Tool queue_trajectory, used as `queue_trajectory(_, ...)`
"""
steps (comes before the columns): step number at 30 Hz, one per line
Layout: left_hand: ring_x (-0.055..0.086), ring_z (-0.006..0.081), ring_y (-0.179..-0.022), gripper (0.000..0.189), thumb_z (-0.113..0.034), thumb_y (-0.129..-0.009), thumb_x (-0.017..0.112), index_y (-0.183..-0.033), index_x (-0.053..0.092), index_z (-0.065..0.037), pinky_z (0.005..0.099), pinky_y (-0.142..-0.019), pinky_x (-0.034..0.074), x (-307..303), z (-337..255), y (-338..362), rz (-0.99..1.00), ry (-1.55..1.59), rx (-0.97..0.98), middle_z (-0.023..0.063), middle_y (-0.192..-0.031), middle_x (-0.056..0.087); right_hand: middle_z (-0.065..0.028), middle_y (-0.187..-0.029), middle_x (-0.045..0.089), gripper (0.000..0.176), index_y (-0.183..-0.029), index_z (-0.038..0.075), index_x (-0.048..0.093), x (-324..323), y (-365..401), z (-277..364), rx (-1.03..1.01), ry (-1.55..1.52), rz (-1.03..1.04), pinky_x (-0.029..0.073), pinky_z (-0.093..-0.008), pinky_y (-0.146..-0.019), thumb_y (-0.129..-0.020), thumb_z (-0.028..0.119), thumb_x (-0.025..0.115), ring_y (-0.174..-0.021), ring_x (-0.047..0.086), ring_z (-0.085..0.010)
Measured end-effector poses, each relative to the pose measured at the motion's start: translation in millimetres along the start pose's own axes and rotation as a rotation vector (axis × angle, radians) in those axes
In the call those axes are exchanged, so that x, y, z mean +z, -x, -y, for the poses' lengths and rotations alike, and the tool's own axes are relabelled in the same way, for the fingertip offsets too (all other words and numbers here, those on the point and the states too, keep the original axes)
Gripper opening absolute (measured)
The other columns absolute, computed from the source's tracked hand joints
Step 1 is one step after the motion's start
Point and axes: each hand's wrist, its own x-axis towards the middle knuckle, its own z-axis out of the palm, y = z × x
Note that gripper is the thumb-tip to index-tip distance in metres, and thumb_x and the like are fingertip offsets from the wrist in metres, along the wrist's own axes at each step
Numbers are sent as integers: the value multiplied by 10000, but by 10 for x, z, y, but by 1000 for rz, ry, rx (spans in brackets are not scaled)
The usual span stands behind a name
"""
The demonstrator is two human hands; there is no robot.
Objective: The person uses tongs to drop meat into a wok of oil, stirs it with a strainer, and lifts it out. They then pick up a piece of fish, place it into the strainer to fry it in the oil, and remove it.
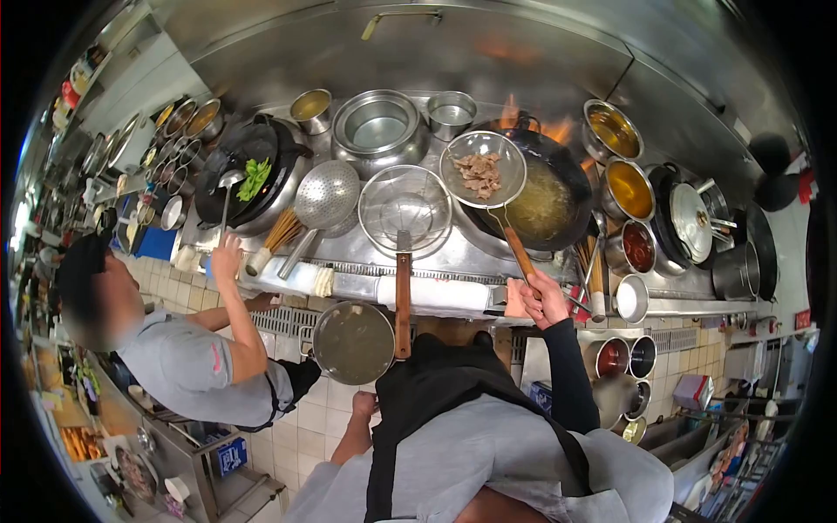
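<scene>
Head view: steel range (342, 247), metal wall (301, 54), tiled floor (305, 440)

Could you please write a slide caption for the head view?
Right hand holding a strainer of cooked meat beside flames at a wok.

On the surface (342, 253), the wide pot (392, 163) stands between the left wok (207, 196) and the right wok (571, 228) (a smaller container (316, 126) on each side).
</scene>
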Motion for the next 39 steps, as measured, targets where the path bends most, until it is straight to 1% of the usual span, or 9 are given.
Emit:
queue_trajectory(14, 691, 270, -730, 144, -108, -907, 643, -987, 623, 10, 409, -568, 599, 105, -246, 413, -243, 244, 92, 149, -888, 660, 20, -742, 506, 240, -1239, 60, 537, 1293, -934, -131, 168, 294, 253, 221, -202, -361, -1007, 115, 570, -460, 314, -10)
queue_trajectory(17, 717, 253, -737, 116, -118, -913, 627, -905, 664, -8, 405, -567, 597, -8, 252, 286, -106, -51, 117, 143, -832, 681, 20, -723, 509, 263, -1237, 45, 536, 1593, -1135, -217, 143, 406, 267, 233, -219, -359, -988, 109, 588, -453, 335, -22)
queue_trajectory(20, 735, 219, -754, 170, -104, -923, 577, -840, 698, -16, 392, -585, 603, -177, 565, 334, 69, -1434, 749, 130, -793, 707, 19, -689, 499, 276, -1232, 36, 545, 1842, -1298, -301, 112, 506, 296, 243, -238, -357, -968, 100, 593, -447, 357, -38)
queue_trajectory(23, 732, 207, -709, 255, -97, -946, 524, -796, 714, -19, 366, -564, 595, 90, 407, 852, -67, -1020, 447, 130, -782, 720, 39, -706, 471, 366, -1334, 64, 529, 2060, -1423, -433, 127, 587, 286, 200, -214, -372, -974, 93, 584, -451, 308, -12)
queue_trajectory(27, 730, 255, -681, 245, -101, -925, 540, -776, 702, 6, 360, -550, 580, -5, 905, 475, -206, -1326, 817, 187, -782, 714, -245, -829, 678, 422, -1297, -15, 531, 2016, -2068, -921, -743, 1346, 239, 534, -483, -659, -890, 89, 573, -700, 672, -403)
queue_trajectory(28, 731, 271, -714, 222, -107, -902, 561, -775, 698, 12, 383, -604, 584, -17, 891, 454, -186, -1096, 710, 200, -791, 715, -370, -975, 656, 485, -1329, -58, 503, 2191, -1943, -881, -557, 1364, 142, 495, -528, -913, -872, 95, 554, -978, 644, -514)
queue_trajectory(33, 730, 309, -833, 184, -143, -814, 646, -777, 680, 33, 435, -734, 579, -74, 954, -180, -469, -745, 566, 251, -812, 706, -351, -906, 670, 493, -1324, -69, 504, 2433, -1730, -629, -660, 1434, 106, 518, -557, -846, -869, 106, 574, -893, 668, -506)
queue_trajectory(35, 720, 250, -775, 192, -149, -854, 641, -824, 665, 39, 375, -612, 569, 103, 540, -225, -623, -152, 375, 201, -757, 686, -339, -869, 673, 488, -1320, -66, 507, 2443, -1678, -469, -699, 1498, 152, 518, -570, -823, -866, 101, 575, -856, 668, -509)
queue_trajectory(39, 665, 177, -744, 172, -160, -926, 636, -981, 633, 3, 310, -584, 565, 410, -927, 474, -260, 167, 344, 93, -811, 660, -315, -817, 672, 447, -1282, -53, 521, 2382, -1566, -241, -789, 1651, 217, 513, -587, -774, -860, 86, 562, -799, 664, -502)
